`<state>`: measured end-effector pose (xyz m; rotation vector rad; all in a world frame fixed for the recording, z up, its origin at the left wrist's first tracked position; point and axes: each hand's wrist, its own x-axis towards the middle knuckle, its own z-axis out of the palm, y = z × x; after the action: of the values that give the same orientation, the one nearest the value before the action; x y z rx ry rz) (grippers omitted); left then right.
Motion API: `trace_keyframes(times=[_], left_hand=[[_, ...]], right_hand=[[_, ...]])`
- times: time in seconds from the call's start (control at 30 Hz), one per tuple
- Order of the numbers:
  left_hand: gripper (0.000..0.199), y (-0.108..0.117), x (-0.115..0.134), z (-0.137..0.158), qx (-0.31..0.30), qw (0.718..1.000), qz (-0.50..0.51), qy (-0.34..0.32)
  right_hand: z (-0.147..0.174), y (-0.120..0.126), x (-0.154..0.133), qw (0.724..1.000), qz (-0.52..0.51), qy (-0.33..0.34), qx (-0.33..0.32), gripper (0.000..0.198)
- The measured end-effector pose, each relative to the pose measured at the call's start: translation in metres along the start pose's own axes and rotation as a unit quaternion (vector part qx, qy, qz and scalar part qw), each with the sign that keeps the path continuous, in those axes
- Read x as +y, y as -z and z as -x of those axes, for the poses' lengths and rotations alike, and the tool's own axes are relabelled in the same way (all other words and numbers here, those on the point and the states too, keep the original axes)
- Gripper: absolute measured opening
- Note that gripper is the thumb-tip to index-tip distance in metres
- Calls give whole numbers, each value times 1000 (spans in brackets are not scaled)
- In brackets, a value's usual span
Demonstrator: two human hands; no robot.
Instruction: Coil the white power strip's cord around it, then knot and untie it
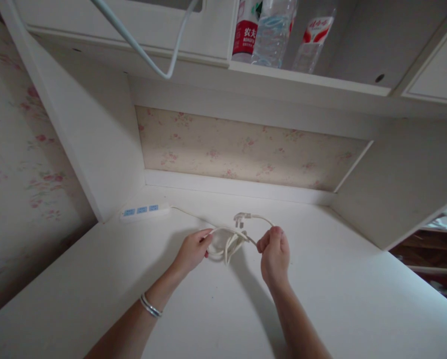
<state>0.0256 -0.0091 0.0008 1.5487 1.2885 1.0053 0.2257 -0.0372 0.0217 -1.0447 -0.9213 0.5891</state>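
A white power cord (229, 248) is looped in a loose coil between my two hands, above the white desktop. My left hand (193, 248) pinches the coil at its left side. Closed around the cord near the plug end is my right hand (275, 252). The plug (241, 219), whitish with metal prongs, dangles from a short length just left of my right hand. From the coil the cord runs back left to a white power strip (144, 211) with blue sockets, lying on the desktop by the left panel.
An overhead shelf (309, 82) holds a red-labelled bottle (245, 37), a clear water bottle (272, 40) and another clear bottle (313, 37). A pale cable (133, 42) hangs at upper left. Side panels bound the desktop (339, 279); floral wallpaper (227, 149) covers the back.
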Motion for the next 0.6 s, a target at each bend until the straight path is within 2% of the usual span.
trace_keyframes(times=[0.1, 0.17, 0.33, 0.43, 0.53, 0.6], left_hand=[[48, 1, -3, -1, 39, 999, 12, -35], [45, 3, -3, -1, 55, 996, 13, -64], [36, 11, 3, 1, 69, 990, 4, -125], [28, 15, 6, 4, 98, 981, -23, -165], [22, 16, 8, 6, 113, 962, -63, -241], [24, 15, 10, 8, 96, 950, -78, -288]], right_hand=[[-12, 4, -5, 987, -148, -52, 23, 37], [-18, 9, -6, 978, -193, -76, 20, 37], [-25, 17, -3, 970, -220, -96, 22, 38], [-26, 18, 0, 967, -232, -104, 27, 36], [-27, 18, 3, 960, -256, -111, 31, 32], [-28, 19, 5, 955, -273, -109, 27, 26]])
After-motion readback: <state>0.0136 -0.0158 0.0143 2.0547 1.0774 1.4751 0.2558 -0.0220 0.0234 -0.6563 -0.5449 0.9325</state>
